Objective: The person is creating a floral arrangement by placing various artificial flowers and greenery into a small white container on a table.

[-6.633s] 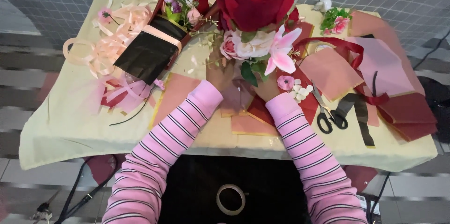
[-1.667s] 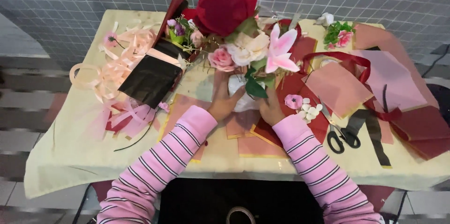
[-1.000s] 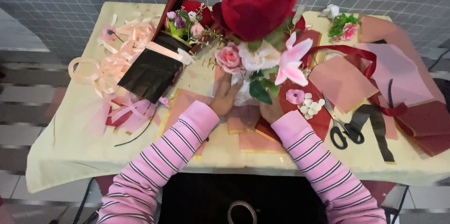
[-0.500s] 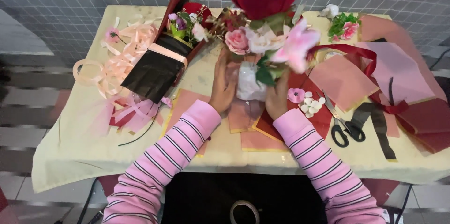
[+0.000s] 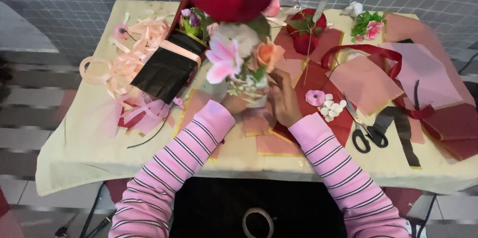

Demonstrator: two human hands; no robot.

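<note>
Both hands, left (image 5: pixel 234 103) and right (image 5: pixel 284 99), closed around the wrapped base of the artificial bouquet (image 5: pixel 239 43), held upright above the desk (image 5: pixel 74 148); light, top-heavy and easily crushed, it looked best gripped low at the stems.
</note>
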